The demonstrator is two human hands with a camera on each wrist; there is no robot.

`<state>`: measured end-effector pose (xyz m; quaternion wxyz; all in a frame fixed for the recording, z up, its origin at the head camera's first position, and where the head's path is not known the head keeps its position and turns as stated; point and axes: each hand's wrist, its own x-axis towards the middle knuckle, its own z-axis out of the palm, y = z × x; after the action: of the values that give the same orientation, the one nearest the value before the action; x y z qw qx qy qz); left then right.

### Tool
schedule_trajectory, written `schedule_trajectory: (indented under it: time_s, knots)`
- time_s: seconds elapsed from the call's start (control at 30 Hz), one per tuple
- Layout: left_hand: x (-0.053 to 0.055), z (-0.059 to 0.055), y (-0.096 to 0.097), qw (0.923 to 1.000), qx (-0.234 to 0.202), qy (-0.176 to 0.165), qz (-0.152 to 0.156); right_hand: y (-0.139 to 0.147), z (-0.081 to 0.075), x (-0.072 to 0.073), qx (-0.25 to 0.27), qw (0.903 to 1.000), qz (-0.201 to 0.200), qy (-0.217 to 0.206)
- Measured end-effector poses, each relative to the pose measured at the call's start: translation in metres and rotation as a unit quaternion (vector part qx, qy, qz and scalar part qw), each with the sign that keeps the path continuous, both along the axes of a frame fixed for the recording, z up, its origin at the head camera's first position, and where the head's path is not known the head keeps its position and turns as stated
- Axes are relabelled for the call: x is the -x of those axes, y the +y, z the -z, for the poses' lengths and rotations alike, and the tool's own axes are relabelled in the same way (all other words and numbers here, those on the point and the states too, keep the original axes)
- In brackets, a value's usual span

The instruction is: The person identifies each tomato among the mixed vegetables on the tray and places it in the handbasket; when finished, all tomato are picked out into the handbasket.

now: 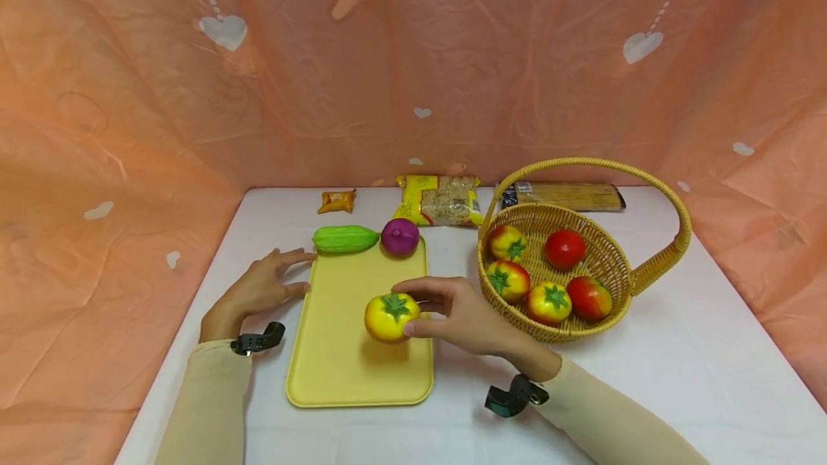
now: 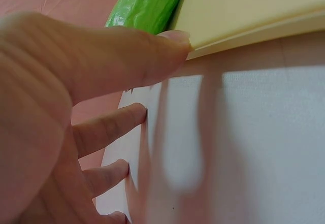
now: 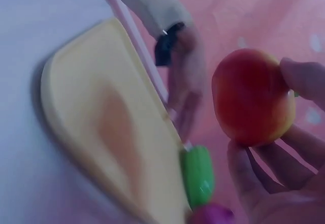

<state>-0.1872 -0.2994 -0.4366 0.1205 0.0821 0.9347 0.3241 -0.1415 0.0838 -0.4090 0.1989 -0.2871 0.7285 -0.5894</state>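
Observation:
My right hand (image 1: 461, 311) pinches a yellow-and-red tomato (image 1: 391, 317) with a green leafy top between thumb and fingers. A shadow falls below it on the yellow tray (image 1: 358, 386), so it is held above the surface. In the right wrist view the tomato (image 3: 251, 97) shows its red side. My left hand (image 1: 268, 284) lies at the tray's left edge with fingers extended; in the left wrist view the thumb (image 2: 137, 56) meets the rim. A ridged green bitter melon (image 1: 345, 239) and a round purple vegetable (image 1: 400, 237) lie at the tray's far end.
Right of the tray stands a wicker basket (image 1: 614, 264) with a tall handle, holding a red tomato (image 1: 565, 249) and several yellow-and-red fruits. Behind are a small orange packet (image 1: 337, 201), a yellow bag (image 1: 439, 201) and a pack of noodle-like sticks (image 1: 565, 196). A pink curtain hangs beyond the table.

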Motion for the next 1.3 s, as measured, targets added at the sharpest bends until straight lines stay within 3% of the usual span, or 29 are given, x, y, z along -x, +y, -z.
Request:
schedule_trajectory:
  time_s: [0.3,0.67,0.83,1.1,1.3]
  knots:
    - [0.0,-0.003,-0.001,1.0,0.002,-0.003,-0.002,0.076,-0.015,-0.015,0.03,0.9969,0.07,-0.021]
    - [0.0,0.001,-0.002,1.0,0.003,0.002,0.0,0.145,-0.023,-0.025,-0.025,0.9875,0.154,0.018]
    - [0.0,0.001,-0.001,1.0,0.001,-0.001,-0.002,0.157,-0.021,-0.029,-0.092,0.9742,0.193,0.074]
    - [0.0,0.002,-0.001,0.9999,0.002,-0.009,-0.008,0.164,-0.019,-0.026,-0.195,0.9432,0.224,0.148]
    - [0.0,0.003,-0.001,0.9999,0.0,-0.011,-0.009,0.161,-0.014,-0.018,-0.225,0.9296,0.231,0.179]
